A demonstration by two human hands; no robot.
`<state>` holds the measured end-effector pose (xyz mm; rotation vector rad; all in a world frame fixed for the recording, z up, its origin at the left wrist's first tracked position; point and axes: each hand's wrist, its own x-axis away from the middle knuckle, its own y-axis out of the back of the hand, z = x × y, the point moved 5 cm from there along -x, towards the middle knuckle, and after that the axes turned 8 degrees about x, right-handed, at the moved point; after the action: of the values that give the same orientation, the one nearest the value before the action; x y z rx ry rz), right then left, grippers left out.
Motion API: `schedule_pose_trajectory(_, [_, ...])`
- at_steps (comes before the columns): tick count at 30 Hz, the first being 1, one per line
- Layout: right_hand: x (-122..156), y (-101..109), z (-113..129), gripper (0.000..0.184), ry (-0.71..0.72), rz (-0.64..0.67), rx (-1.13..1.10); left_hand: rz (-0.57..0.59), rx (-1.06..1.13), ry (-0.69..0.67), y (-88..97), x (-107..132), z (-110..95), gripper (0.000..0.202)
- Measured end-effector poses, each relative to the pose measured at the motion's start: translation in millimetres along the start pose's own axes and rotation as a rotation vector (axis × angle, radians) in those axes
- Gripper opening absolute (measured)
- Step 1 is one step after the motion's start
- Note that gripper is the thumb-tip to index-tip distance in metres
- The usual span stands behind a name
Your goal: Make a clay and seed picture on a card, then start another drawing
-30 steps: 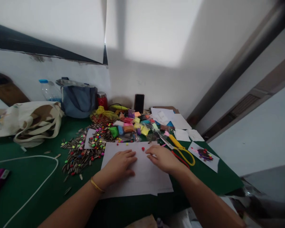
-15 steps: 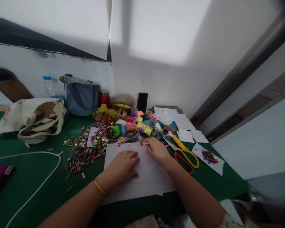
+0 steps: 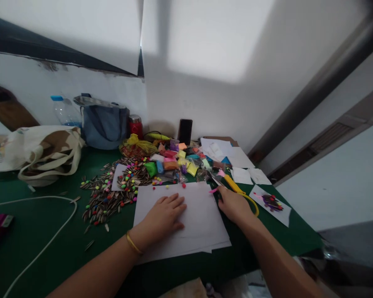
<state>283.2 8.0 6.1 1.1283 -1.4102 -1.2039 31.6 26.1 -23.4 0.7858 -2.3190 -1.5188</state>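
Observation:
My left hand point(image 3: 163, 213) lies flat with fingers spread on a stack of white paper point(image 3: 199, 219). A yellow band circles that wrist. Just right of the paper, my right hand point(image 3: 233, 203) is lowered over a pair of scissors point(image 3: 251, 200) with red and yellow handles, hiding the red one. Its fingers are bent inward; what they hold, if anything, is hidden. A pink strip point(image 3: 213, 191) sticks out by its fingertips. Near the paper's top edge sits a small red ball point(image 3: 183, 186), with a yellow ball point(image 3: 167, 187) to its left.
Sunflower seeds point(image 3: 107, 203) mixed with coloured balls are heaped on the left. Coloured clay packets point(image 3: 170, 164) lie behind the paper. A seed-decorated card point(image 3: 272, 205) rests at right. Farther back stand a phone point(image 3: 185, 131), a blue bag point(image 3: 104, 126) and a red flask point(image 3: 135, 126).
My right hand has moved right, off the paper's top edge and over the scissors. My left hand has stayed flat on the paper. The view has shifted slightly.

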Motion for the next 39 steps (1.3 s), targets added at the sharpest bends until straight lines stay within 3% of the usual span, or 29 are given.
schedule_pose_trajectory(3, [-2, 0, -3, 0.046, 0.019, 0.024, -0.162, 0.004, -0.019, -0.014, -4.8, -3, -1, 0.056])
schedule_pose_trajectory(7, [-11, -1, -11, 0.043, 0.097, 0.081, -0.681, -0.015, -0.055, 0.006, -7.7, -7, -4, 0.056])
schedule_pose_trajectory(9, [-17, -2, -9, 0.046, 0.121, 0.093, -0.829, -0.039, -0.072, 0.033, -8.5, -8, -6, 0.055])
schedule_pose_trajectory(11, [-22, -3, -4, 0.046, 0.134, 0.067, -0.774, -0.057, -0.085, 0.055, -9.3, -8, -7, 0.055])
schedule_pose_trajectory(15, [-19, 6, 14, 0.033, 0.174, -0.057, -0.425, -0.068, -0.091, 0.060, -10.5, -8, -10, 0.053])
schedule_pose_trajectory(20, [6, 7, 45, 0.031, 0.445, 0.024, -0.157, -0.069, -0.061, 0.062, -7.8, -7, -9, 0.055])
schedule_pose_trajectory(23, [10, 7, 55, 0.036, 0.441, -0.041, 0.021, -0.053, 0.002, 0.056, 1.8, -7, -1, 0.065])
schedule_pose_trajectory(28, [-3, 4, 69, 0.026, 0.467, -0.024, 0.221, 0.025, 0.015, 0.141, 27.2, 1, 20, 0.080])
schedule_pose_trajectory(32, [-9, 12, 74, 0.017, 0.544, -0.027, 0.266, 0.092, -0.023, 0.171, 35.6, 11, 23, 0.078])
schedule_pose_trajectory(34, [-8, 23, 71, 0.018, 0.523, -0.098, 0.225, 0.098, -0.018, 0.177, 35.0, 13, 23, 0.077])
schedule_pose_trajectory(37, [0, 40, 61, 0.017, 0.430, -0.286, -0.022, 0.104, -0.010, 0.182, 31.4, 14, 25, 0.075])
schedule_pose_trajectory(39, [8, 39, 63, 0.023, 0.504, -0.347, -0.236, 0.093, -0.009, 0.192, 29.5, 14, 27, 0.074])
